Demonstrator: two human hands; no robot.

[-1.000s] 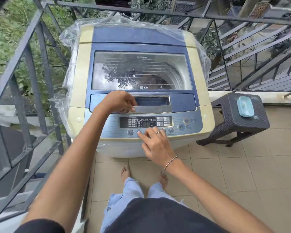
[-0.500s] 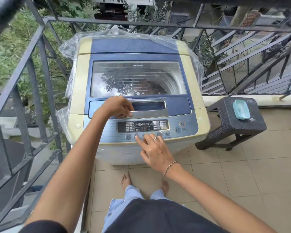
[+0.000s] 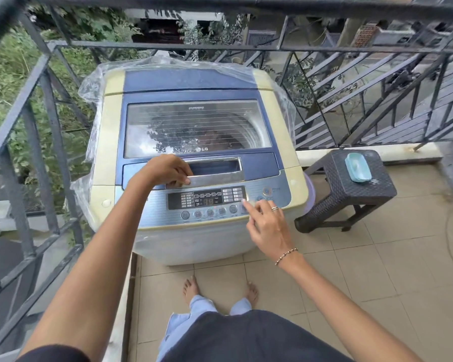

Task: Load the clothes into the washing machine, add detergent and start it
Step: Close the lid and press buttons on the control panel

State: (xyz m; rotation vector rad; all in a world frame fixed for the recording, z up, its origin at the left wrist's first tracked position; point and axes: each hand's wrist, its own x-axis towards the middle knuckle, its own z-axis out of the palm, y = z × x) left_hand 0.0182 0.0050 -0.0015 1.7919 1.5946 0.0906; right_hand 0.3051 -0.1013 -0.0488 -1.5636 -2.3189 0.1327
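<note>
A top-loading washing machine (image 3: pixel 110 142), cream and blue, stands in the balcony corner with its glass lid (image 3: pixel 196 126) closed; dark clothes show dimly through it. My left hand (image 3: pixel 165 171) rests with curled fingers on the silver lid handle (image 3: pixel 217 176). My right hand (image 3: pixel 267 223) points its index finger at the right end of the control panel (image 3: pixel 207 201), touching a button beside the lit display. A ring and a bead bracelet are on that hand.
A dark woven stool (image 3: pixel 351 189) stands right of the machine with a light-blue tub (image 3: pixel 357 167) on top. Black metal railings (image 3: pixel 50 105) close the balcony at left and back. Clear plastic wrap (image 3: pixel 89 82) hangs around the machine. My bare feet stand on beige tiles (image 3: pixel 377 270).
My right hand has slid rightwards along the button row, from the left-middle buttons to the panel's right end. The left hand stayed on the lid handle. The view tilted up a little.
</note>
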